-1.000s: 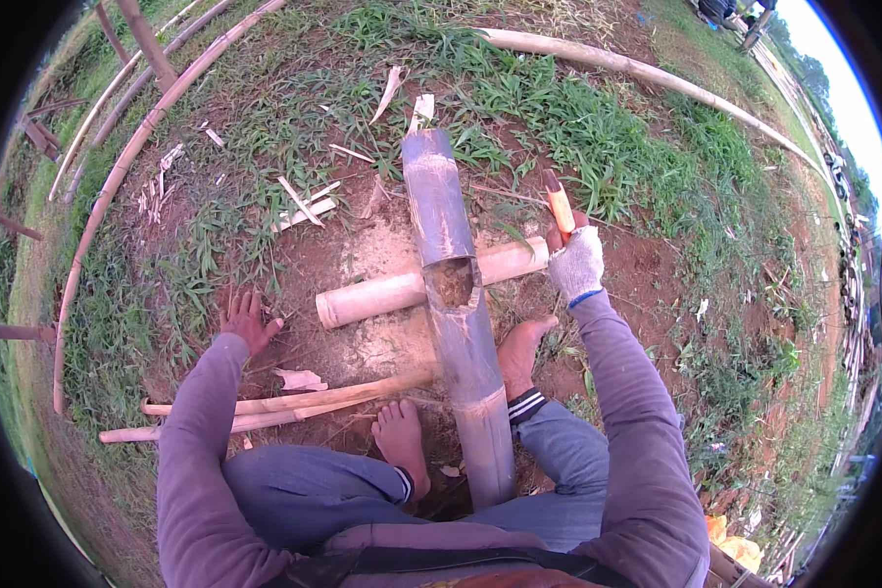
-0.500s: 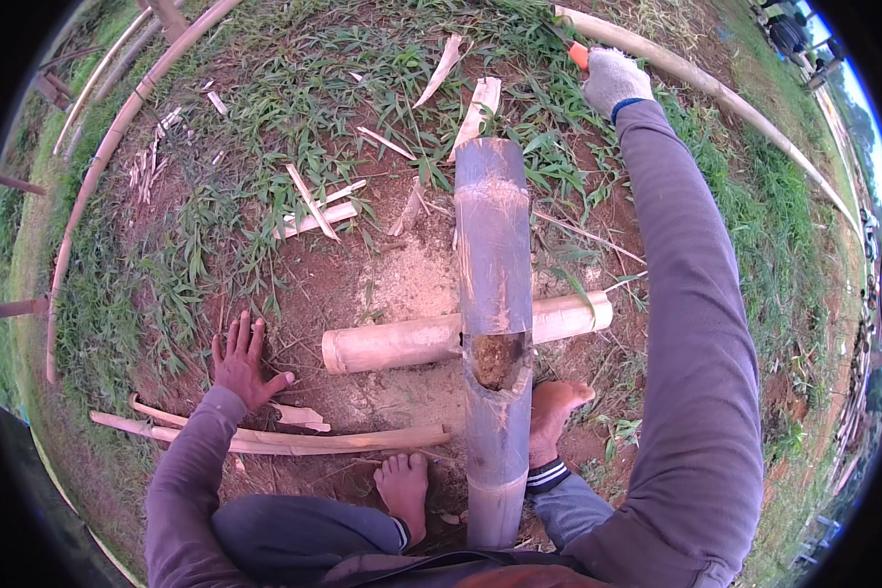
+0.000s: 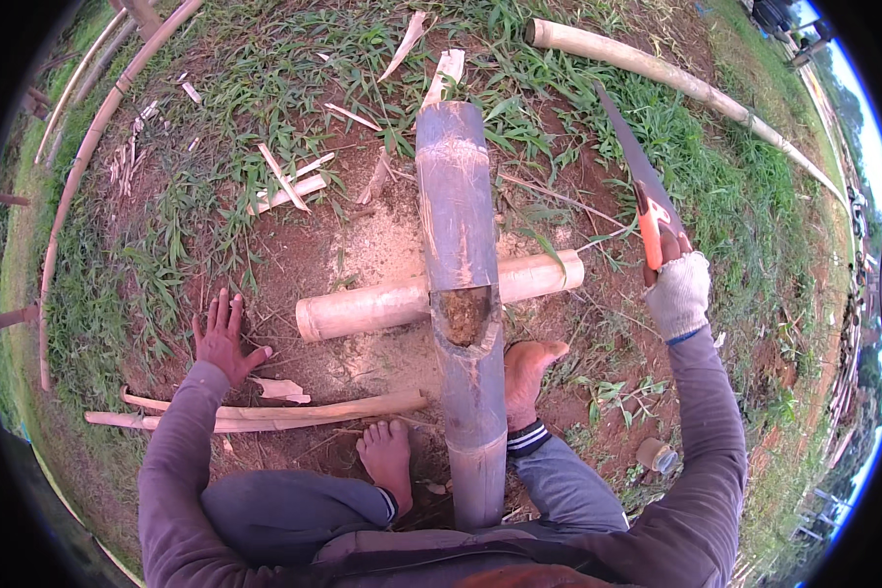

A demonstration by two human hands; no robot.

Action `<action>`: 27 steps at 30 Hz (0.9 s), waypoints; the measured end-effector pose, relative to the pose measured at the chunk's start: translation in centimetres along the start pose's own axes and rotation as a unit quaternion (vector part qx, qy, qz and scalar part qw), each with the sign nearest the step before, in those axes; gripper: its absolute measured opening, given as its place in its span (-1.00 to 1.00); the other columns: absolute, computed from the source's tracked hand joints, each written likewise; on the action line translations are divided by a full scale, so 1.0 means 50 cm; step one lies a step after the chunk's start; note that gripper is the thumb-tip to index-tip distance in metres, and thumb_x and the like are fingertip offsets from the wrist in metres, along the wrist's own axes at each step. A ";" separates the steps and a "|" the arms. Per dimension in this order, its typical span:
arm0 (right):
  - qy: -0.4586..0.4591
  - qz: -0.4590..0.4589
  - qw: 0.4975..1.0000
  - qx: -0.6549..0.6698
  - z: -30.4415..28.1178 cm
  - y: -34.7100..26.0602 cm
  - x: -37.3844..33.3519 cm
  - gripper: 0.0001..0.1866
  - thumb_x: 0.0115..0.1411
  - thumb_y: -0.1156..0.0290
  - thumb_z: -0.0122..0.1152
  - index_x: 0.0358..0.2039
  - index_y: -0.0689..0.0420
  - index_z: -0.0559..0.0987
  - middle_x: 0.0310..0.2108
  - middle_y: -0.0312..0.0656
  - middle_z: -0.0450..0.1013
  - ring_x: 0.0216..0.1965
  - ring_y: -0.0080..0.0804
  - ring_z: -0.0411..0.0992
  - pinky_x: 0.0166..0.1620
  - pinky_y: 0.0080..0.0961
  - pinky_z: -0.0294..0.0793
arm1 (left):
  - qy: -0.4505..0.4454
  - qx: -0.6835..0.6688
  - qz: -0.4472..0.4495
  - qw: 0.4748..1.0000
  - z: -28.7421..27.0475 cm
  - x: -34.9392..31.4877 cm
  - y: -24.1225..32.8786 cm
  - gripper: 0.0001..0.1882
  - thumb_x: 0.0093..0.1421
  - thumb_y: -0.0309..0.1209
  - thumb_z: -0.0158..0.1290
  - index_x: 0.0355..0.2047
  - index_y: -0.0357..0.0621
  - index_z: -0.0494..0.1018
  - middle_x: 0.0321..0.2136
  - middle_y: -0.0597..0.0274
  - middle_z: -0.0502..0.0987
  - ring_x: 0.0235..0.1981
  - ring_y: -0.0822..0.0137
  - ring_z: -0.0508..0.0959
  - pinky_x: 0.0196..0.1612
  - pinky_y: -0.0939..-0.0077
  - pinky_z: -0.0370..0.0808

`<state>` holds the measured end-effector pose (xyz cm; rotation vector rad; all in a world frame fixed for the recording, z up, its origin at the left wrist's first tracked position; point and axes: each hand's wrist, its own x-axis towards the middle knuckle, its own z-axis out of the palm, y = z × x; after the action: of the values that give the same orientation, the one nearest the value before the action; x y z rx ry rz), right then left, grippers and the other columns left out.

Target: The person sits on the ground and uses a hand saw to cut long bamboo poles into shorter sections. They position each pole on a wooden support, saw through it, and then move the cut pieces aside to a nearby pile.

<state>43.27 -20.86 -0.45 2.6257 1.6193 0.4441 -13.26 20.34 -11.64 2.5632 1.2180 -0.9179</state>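
Observation:
My right hand (image 3: 678, 291), in a white knit glove with bare fingertips, grips a handsaw by its orange handle (image 3: 649, 232). The saw blade (image 3: 629, 139) points up and away over the grass. My bare left hand (image 3: 230, 338) lies on the soil at the left with its fingers spread, holding nothing. Between my legs a thick dark bamboo pole (image 3: 457, 220) runs away from me, with a notch (image 3: 466, 318) cut in its upper side showing a brown inside. It rests across a paler bamboo piece (image 3: 367, 309).
Split bamboo strips (image 3: 294, 415) lie near my left foot (image 3: 386, 459). My right foot (image 3: 531, 377) is against the dark pole. Bamboo scraps (image 3: 289, 191) and sawdust cover the ground. A long pole (image 3: 647, 71) lies at the far right, and a small round container (image 3: 657, 455) sits near my right forearm.
My right hand has drawn back from the far grass toward me, bringing the saw into full view. My left hand stays on the ground. The whole view has shifted slightly.

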 end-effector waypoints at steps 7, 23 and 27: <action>0.016 0.062 0.980 0.187 -0.032 -0.038 -0.211 -0.40 0.06 0.53 0.33 0.18 0.16 0.50 0.13 0.07 0.55 0.06 0.24 0.57 0.09 0.03 0.60 | -0.055 0.058 -0.014 0.997 -0.024 0.019 0.009 0.39 0.10 0.54 0.13 0.65 -0.03 -0.19 0.66 0.01 -0.21 0.65 -0.05 -0.08 0.61 -0.30 -0.17; -0.119 -0.021 0.991 -0.059 -0.037 -0.011 0.116 -0.33 0.05 0.47 0.46 0.23 0.15 0.51 -0.09 0.11 0.63 -0.07 0.14 0.65 0.06 -0.01 0.63 | -0.101 0.118 -0.047 0.987 -0.033 0.026 0.027 0.50 -0.01 0.50 0.28 0.66 0.06 -0.29 0.67 0.12 -0.24 0.66 0.02 -0.09 0.59 -0.37 -0.18; -0.061 -0.043 0.996 0.057 -0.168 -0.006 -0.177 -0.32 -0.04 0.51 0.50 0.16 0.15 0.52 0.13 -0.06 0.56 0.11 0.06 0.57 0.19 0.02 0.56 | -0.113 0.112 -0.036 0.987 -0.054 0.036 0.050 0.48 0.02 0.46 0.29 0.66 0.04 -0.28 0.67 0.13 -0.26 0.66 0.03 -0.10 0.60 -0.36 -0.21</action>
<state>37.17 -29.57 5.54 2.5903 1.7596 0.1881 -9.29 20.88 -10.84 2.5004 1.2096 -1.3937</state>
